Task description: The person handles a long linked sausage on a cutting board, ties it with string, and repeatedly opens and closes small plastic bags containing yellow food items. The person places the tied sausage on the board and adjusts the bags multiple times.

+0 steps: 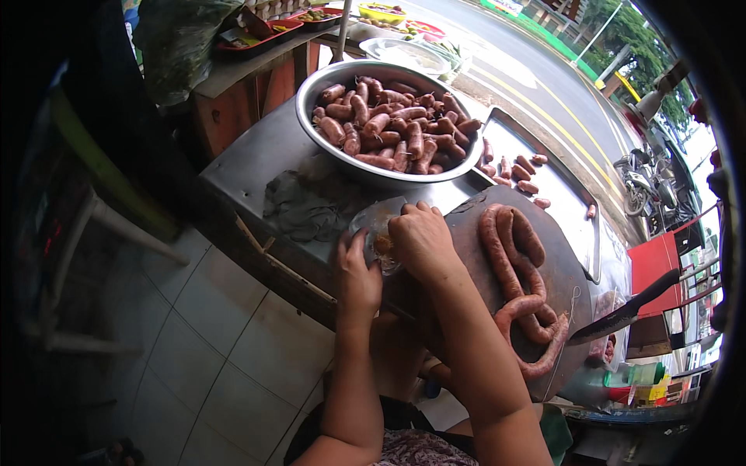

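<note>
My left hand (359, 279) is closed round the side of a clear plastic bag or container (374, 220); its exact kind is hard to make out. Something orange-brown shows inside it. Over its opening my right hand (423, 239) has its fingers curled down, and whatever they pinch is hidden. Right of my hands, a long coiled sausage (501, 256) rests on a dark round board (474, 233). Beyond them stands a wide metal basin (365, 169) heaped with short tied sausages (385, 124). Crumpled grey plastic (299, 206) lies left of my hands.
Several short sausages (528, 186) lie on a metal tray (579, 217) at right. A large knife (622, 314) sits at the board's right side, near a piece of string (573, 299). Food trays (268, 35) stand at the back left, before a road (536, 85).
</note>
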The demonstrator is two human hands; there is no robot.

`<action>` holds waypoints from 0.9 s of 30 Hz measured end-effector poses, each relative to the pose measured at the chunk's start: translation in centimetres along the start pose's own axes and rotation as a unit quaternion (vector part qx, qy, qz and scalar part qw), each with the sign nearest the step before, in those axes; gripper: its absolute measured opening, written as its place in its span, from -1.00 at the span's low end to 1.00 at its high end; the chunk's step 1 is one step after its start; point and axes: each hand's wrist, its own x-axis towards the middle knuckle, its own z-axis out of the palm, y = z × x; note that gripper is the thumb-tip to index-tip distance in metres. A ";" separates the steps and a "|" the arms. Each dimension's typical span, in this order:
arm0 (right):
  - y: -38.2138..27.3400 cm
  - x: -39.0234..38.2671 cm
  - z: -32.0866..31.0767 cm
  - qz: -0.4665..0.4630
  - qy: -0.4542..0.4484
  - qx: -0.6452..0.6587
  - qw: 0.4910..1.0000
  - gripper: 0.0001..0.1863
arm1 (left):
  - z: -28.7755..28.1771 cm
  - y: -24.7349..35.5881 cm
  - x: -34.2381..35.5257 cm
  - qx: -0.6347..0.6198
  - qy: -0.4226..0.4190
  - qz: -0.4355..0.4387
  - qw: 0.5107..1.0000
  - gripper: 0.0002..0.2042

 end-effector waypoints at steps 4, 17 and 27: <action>-0.7 -0.1 0.5 0.002 -0.003 -0.052 0.999 -0.82 | 0.2 0.2 -0.1 0.058 0.016 0.018 0.998 -0.54; 0.1 0.4 0.6 -0.005 0.003 0.002 1.000 -0.87 | 0.2 0.9 0.3 -0.058 -0.010 -0.016 0.998 -0.52; -0.3 0.4 0.3 0.001 0.016 0.044 0.999 -0.85 | -0.7 -0.4 0.6 -0.064 0.025 0.023 0.997 -0.51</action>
